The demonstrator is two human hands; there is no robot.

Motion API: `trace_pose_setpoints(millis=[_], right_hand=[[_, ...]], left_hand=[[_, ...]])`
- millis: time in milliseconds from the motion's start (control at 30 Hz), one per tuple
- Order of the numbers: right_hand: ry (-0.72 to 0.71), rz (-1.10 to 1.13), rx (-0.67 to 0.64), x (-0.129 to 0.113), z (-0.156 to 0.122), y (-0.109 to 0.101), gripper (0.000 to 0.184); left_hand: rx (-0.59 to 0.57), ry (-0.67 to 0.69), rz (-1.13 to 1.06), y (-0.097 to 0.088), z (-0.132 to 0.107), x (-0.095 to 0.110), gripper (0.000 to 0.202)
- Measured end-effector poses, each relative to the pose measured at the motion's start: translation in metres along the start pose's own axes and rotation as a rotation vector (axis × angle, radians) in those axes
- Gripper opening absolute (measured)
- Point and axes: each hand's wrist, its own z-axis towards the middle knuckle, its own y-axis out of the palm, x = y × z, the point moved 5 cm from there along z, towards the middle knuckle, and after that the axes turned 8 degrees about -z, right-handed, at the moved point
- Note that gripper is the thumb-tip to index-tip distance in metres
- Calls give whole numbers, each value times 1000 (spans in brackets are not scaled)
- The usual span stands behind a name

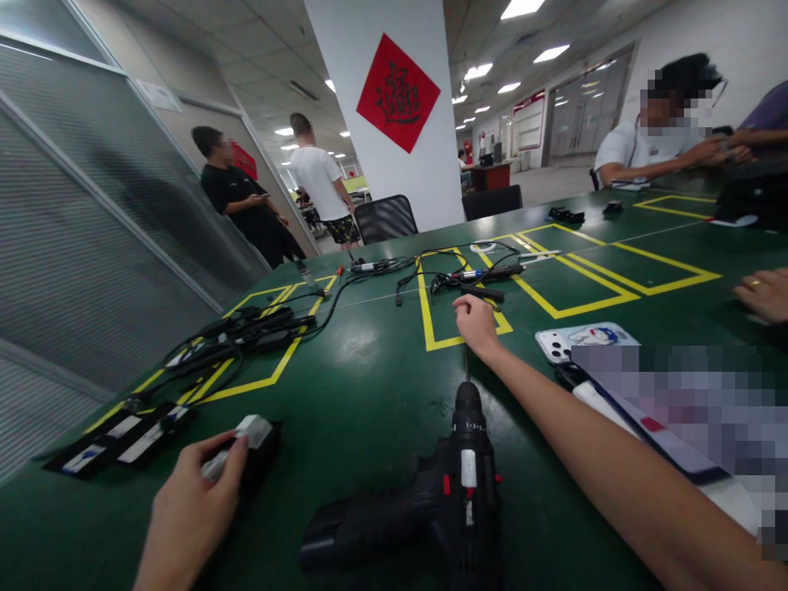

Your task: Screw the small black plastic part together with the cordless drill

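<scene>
My left hand (pixel 197 492) grips a small white block (pixel 254 428) between thumb and fingers. A black box-like piece (pixel 264 455) lies just beyond it, partly hidden by the fingers; I cannot tell whether the two are joined. My right hand (pixel 477 322) reaches forward over the table, its fingers curled closed. What they hold, if anything, is hidden. Below the right hand lies a black cordless drill (pixel 465 492) on its side, its thin bit pointing away from me towards that hand. Beyond the fingers lie a pen-shaped electric screwdriver (pixel 486 275) and a short black bar (pixel 483 292).
Green table (pixel 357 353) with yellow tape outlines (pixel 554 312). Black cables and adapters (pixel 264 328) lie left, near flat black pieces with white labels (pixel 123 435). A phone (pixel 588 338) lies right, near another person's hand (pixel 767 294). Other people stand and sit farther back.
</scene>
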Motion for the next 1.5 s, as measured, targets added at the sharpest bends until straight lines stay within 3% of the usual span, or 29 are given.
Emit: trace_pose_setpoints(millis=[167, 300, 400, 500, 600, 700, 967, 1133, 1367, 1500], right_hand=[[17, 137, -53, -26, 6, -4, 27], [-16, 262, -374, -48, 2, 14, 25], [-59, 319, -607, -53, -7, 27, 51], [-60, 346, -827, -48, -17, 35, 66], [-59, 371, -995, -43, -25, 35, 59], [-115, 394, -1024, -45, -26, 31, 52], [-292, 306, -984, -56, -26, 25, 52], [-342, 121, -916, -58, -31, 20, 60], [-404, -102, -815, -58, -32, 22, 49], [-455, -171, -727, -56, -31, 21, 53]], left_hand=[[-150, 311, -202, 45, 15, 85, 45], [-297, 576, -356, 86, 17, 162, 34], [-411, 756, -453, 108, 10, 210, 27], [-478, 886, -530, 119, 2, 239, 22], [-496, 956, -579, 123, -1, 248, 23], [-490, 990, -597, 125, -1, 245, 27], [-460, 1081, -588, 127, -6, 241, 28], [-449, 1130, -584, 122, -19, 239, 49], [-313, 1054, -620, 123, -13, 232, 24], [-249, 1010, -638, 127, -7, 230, 15]])
